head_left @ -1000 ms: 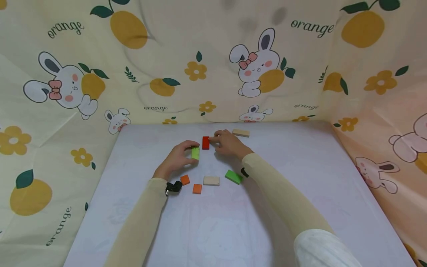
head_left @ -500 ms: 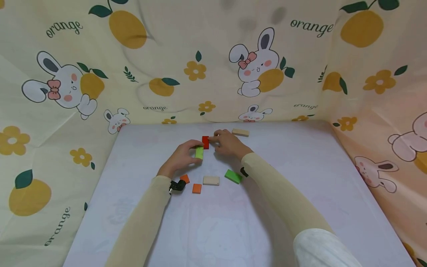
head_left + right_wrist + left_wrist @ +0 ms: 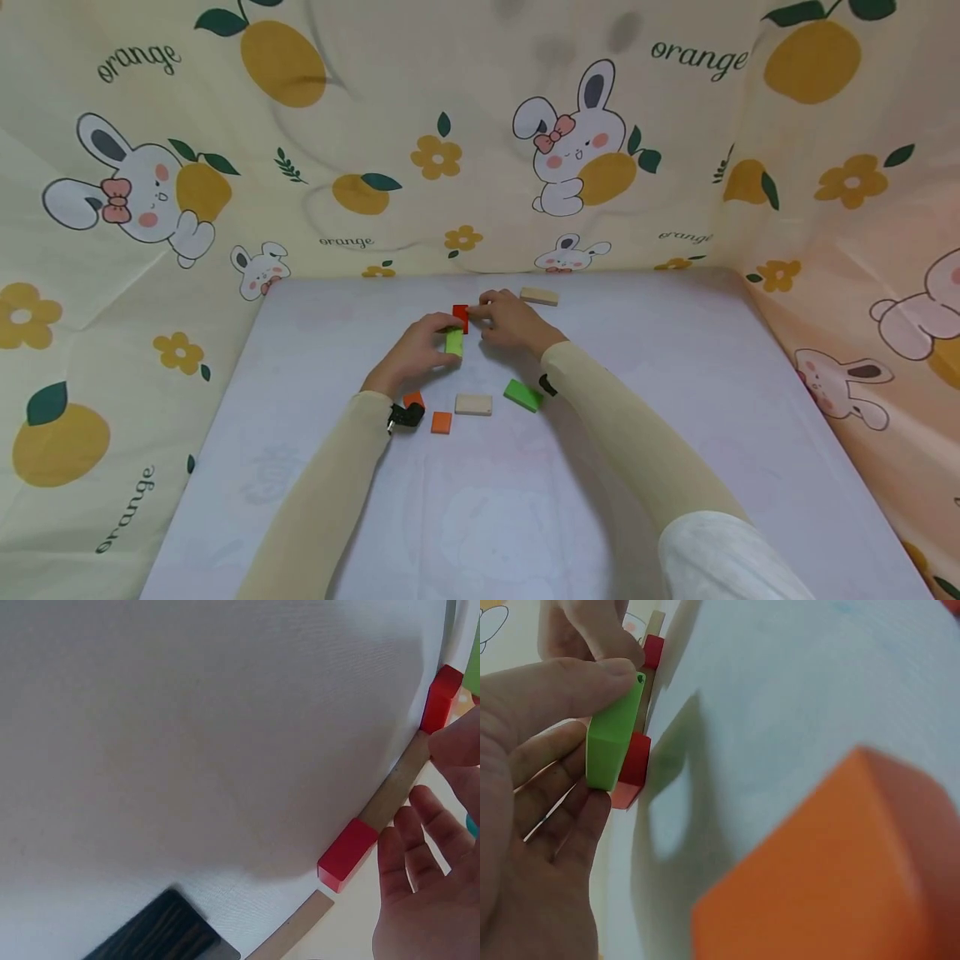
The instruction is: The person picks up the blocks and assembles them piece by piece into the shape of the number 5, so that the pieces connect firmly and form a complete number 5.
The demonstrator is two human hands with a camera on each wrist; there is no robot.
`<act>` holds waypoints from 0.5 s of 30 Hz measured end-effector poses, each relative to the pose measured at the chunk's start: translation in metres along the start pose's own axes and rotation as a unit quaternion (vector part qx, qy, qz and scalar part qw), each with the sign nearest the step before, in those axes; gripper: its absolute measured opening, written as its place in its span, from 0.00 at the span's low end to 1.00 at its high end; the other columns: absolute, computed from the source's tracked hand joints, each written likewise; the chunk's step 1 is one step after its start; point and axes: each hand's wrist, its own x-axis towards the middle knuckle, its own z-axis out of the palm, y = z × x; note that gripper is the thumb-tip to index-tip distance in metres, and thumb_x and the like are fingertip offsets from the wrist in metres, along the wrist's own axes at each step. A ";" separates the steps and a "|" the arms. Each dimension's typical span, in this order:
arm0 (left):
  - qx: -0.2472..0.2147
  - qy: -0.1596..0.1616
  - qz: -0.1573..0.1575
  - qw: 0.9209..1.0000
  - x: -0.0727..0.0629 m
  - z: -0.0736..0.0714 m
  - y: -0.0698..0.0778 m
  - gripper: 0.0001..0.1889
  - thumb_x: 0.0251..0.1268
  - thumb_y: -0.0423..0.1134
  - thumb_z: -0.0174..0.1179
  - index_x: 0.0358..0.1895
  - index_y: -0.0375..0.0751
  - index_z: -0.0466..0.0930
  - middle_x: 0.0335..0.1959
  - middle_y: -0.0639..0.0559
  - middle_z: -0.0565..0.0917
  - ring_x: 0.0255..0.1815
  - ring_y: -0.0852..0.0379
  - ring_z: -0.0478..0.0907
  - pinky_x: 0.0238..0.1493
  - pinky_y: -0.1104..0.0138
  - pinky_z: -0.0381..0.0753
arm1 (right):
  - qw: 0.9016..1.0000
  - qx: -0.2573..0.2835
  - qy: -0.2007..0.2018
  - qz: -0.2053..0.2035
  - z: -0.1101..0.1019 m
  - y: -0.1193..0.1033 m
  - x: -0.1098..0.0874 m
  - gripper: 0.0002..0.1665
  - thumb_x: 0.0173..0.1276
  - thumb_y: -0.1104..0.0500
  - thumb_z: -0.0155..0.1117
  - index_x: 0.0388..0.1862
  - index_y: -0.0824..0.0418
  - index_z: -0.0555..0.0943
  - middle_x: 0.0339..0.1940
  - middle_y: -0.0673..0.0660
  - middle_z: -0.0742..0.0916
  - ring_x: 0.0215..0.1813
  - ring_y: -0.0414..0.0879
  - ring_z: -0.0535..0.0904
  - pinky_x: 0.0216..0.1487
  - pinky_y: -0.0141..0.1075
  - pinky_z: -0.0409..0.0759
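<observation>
My left hand (image 3: pixel 416 354) pinches a light green block (image 3: pixel 611 742) between thumb and fingers. In the left wrist view it overlaps a red block (image 3: pixel 635 761) standing at one end of a wooden block (image 3: pixel 395 780). My right hand (image 3: pixel 513 325) reaches over this row with curled fingers. In the right wrist view its thumb overlaps the wooden block near the red end, and its other fingertips (image 3: pixel 390 844) lie along the far side. A second red block (image 3: pixel 349 851) stands at the row's other end, mostly hidden by the right hand in the head view.
Nearer me lie two orange blocks (image 3: pixel 442 422), a pale wooden block (image 3: pixel 474 405) and a bright green block (image 3: pixel 522 395). Another wooden block (image 3: pixel 539 297) lies behind the right hand, close to the printed backdrop (image 3: pixel 480 208). The left wrist camera overlaps one orange block.
My left hand has moved right with the light green block, bringing it up to the near end of the red block. The right hand has stayed in place.
</observation>
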 end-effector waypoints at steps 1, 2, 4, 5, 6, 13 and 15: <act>-0.002 -0.001 -0.001 1.000 0.001 0.001 0.000 0.33 0.64 0.34 0.79 0.73 0.44 0.80 0.71 0.51 0.79 0.74 0.48 0.72 0.79 0.49 0.67 | 1.000 0.001 0.000 0.002 0.000 0.000 0.000 0.32 0.75 0.59 0.68 0.77 0.53 0.80 0.73 0.62 0.79 0.71 0.59 0.72 0.72 0.51 0.74; -0.003 -0.002 -0.002 1.000 0.001 0.002 0.001 0.33 0.64 0.34 0.79 0.72 0.44 0.80 0.71 0.51 0.79 0.73 0.48 0.72 0.78 0.49 0.67 | 1.000 0.000 -0.001 0.004 0.001 0.000 0.000 0.32 0.75 0.59 0.68 0.77 0.53 0.80 0.73 0.62 0.79 0.70 0.59 0.72 0.72 0.51 0.74; -0.008 -0.003 -0.006 1.000 0.002 0.003 0.002 0.33 0.64 0.34 0.79 0.72 0.43 0.80 0.70 0.51 0.79 0.72 0.49 0.73 0.78 0.49 0.68 | 1.000 -0.002 -0.003 0.008 0.002 0.001 0.001 0.32 0.75 0.58 0.69 0.78 0.52 0.80 0.74 0.61 0.79 0.70 0.58 0.72 0.72 0.51 0.74; -0.007 -0.002 -0.005 1.000 0.002 0.004 0.002 0.33 0.63 0.34 0.79 0.72 0.43 0.80 0.70 0.51 0.79 0.72 0.49 0.73 0.78 0.49 0.68 | 1.000 -0.004 -0.004 0.009 0.003 0.001 0.001 0.32 0.76 0.58 0.68 0.78 0.52 0.80 0.74 0.61 0.78 0.70 0.58 0.72 0.72 0.51 0.74; -0.008 -0.001 -0.005 1.000 0.003 0.004 0.002 0.33 0.63 0.34 0.80 0.72 0.43 0.80 0.70 0.51 0.79 0.71 0.49 0.73 0.78 0.49 0.68 | 1.000 -0.004 -0.005 0.011 0.004 0.001 0.001 0.32 0.76 0.58 0.68 0.78 0.52 0.80 0.74 0.61 0.78 0.70 0.58 0.72 0.72 0.51 0.74; 0.012 -0.002 0.009 1.000 0.006 0.007 0.003 0.35 0.63 0.34 0.80 0.74 0.41 0.79 0.70 0.49 0.79 0.69 0.49 0.74 0.76 0.51 0.70 | 1.000 0.000 -0.002 0.010 0.004 0.001 0.002 0.33 0.75 0.58 0.69 0.78 0.52 0.80 0.74 0.60 0.79 0.71 0.58 0.72 0.73 0.52 0.73; 0.021 -0.002 0.014 1.000 0.007 0.008 0.003 0.35 0.63 0.34 0.80 0.74 0.41 0.79 0.70 0.49 0.79 0.69 0.49 0.74 0.76 0.52 0.71 | 1.000 -0.005 0.000 0.008 0.004 0.002 0.003 0.33 0.75 0.58 0.69 0.78 0.52 0.80 0.73 0.60 0.79 0.71 0.58 0.72 0.73 0.52 0.73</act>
